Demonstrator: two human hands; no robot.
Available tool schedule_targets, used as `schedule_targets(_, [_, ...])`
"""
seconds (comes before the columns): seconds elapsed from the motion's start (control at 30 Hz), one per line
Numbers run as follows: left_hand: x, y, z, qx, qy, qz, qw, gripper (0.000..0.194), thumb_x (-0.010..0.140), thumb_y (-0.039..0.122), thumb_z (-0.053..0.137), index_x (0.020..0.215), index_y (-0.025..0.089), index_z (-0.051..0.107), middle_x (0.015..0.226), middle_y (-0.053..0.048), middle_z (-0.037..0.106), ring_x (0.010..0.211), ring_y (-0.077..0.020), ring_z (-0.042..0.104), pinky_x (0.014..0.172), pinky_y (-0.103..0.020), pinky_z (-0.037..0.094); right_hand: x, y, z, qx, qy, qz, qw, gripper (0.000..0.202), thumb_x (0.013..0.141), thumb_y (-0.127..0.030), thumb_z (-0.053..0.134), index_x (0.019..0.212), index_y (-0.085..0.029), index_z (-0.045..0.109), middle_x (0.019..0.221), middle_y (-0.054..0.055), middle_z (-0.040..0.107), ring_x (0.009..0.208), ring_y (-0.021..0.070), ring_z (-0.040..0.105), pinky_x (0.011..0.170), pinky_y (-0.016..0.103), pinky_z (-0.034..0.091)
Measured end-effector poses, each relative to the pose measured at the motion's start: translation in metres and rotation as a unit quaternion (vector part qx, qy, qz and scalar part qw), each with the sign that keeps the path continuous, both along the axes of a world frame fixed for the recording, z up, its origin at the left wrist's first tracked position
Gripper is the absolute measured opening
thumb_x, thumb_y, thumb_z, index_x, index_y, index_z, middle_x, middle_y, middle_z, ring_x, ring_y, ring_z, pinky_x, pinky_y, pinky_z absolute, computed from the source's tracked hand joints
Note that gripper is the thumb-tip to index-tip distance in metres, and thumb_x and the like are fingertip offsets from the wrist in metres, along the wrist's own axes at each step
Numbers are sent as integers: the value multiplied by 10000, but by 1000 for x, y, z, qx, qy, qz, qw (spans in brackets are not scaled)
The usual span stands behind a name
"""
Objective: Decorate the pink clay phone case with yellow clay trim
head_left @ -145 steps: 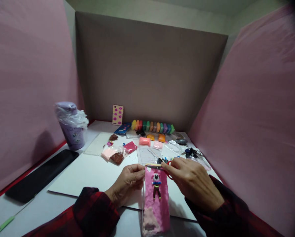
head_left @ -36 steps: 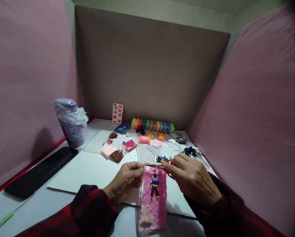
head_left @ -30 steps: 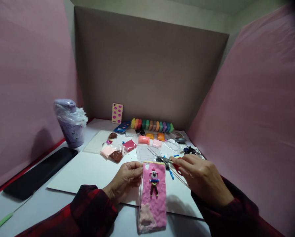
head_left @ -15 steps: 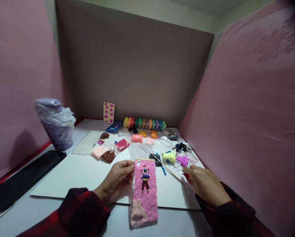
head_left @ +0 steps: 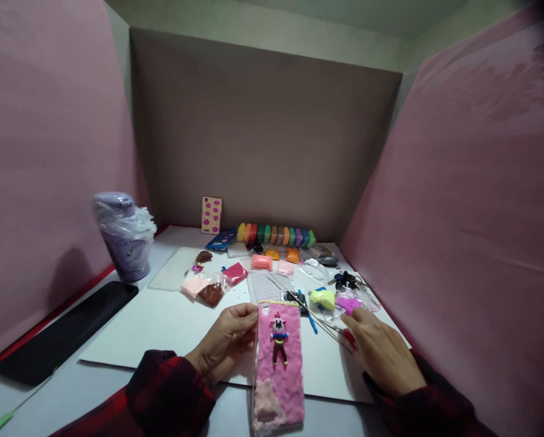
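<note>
My left hand [head_left: 229, 340] pinches the upper left edge of a phone case [head_left: 292, 382] covered in bumpy pink clay. A small clay figure [head_left: 278, 340] with a white head, blue top and brown legs is stuck on its upper half. A paler pink patch covers the case's lower left corner. My right hand [head_left: 381, 352] is closed around red-handled scissors [head_left: 348, 337], their metal blades pointing left over the white board; the fingers partly hide the handles. Thin sticks [head_left: 317, 318] and a blue tool [head_left: 312, 323] lie near the blades.
Clay packets, including yellow [head_left: 322, 298], magenta [head_left: 348, 303] and brown [head_left: 211, 294], lie across the white board [head_left: 163, 340]. Behind stand a row of coloured clays [head_left: 276, 235] and a patterned phone case [head_left: 212, 215]. A purple bottle [head_left: 129, 249] and black case [head_left: 67, 334] are at left.
The view has turned slightly, so everything sits further right and lower. Both hands keep their hold. More of the scissors' blades shows, and a green-handled tool has come into view at lower left.
</note>
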State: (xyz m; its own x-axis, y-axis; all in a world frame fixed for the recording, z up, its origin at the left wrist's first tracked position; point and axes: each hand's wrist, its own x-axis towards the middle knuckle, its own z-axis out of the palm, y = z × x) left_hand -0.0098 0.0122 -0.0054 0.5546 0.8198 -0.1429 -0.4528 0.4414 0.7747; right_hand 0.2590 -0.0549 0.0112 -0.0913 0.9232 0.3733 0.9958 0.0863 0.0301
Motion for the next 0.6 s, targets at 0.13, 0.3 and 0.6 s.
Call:
schedule_targets(0.13, [1,-1,2,-11,4,0,1000,236,677,304,756,752,118,632,619,-7,557,506,-67,448,505,-186,326,-41,9,15,-52,398,119,908,292,930,-350,377,989,-183,609,879,73,605,761,180,568,615,279,457])
schedule_targets(0.3, [2,1,1,17,13,36,999,228,687,297,751,724,120,612,608,4,549,498,-53,437,494,-173,306,-81,30,-1,-166,681,156,696,444,830,-554,494,641,-153,518,561,-30,426,497,90,404,461,207,340])
schedule_targets(0.6, [3,3,-3,88,48,72,992,240,712,342,721,750,129,616,618,8,514,529,-61,434,517,-185,320,-88,35,-38,-161,815,137,540,339,728,-460,685,682,-161,533,585,-30,471,523,89,400,510,210,333])
